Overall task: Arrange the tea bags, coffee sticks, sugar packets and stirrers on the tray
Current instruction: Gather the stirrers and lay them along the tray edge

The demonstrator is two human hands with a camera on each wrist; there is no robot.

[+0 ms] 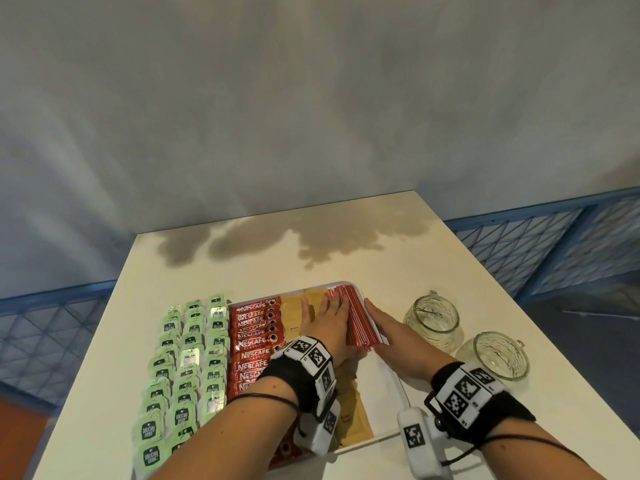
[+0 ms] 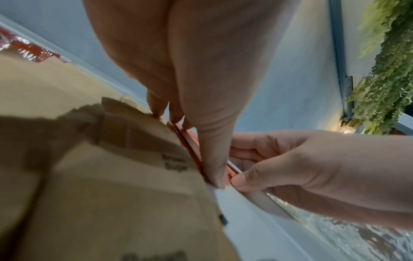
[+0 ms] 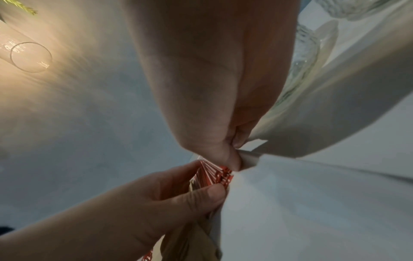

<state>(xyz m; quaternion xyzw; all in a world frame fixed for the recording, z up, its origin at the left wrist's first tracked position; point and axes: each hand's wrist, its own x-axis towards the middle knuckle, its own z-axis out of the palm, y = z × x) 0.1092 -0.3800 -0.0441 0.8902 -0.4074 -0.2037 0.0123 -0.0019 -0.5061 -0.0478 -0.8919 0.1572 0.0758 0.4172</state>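
A bundle of red stirrers lies along the right side of the white tray. My left hand presses its straight fingers against the bundle's left side, lying over brown sugar packets. My right hand lies flat against the bundle's right side by the tray rim. In the left wrist view both thumbs touch the near end of the stirrers. Red coffee sticks fill a column left of the sugar. Green tea bags lie in three columns at the far left.
Two empty glass mugs stand on the white table right of the tray, close to my right wrist. The table's right edge drops to a blue mesh frame. A grey wall rises behind the table.
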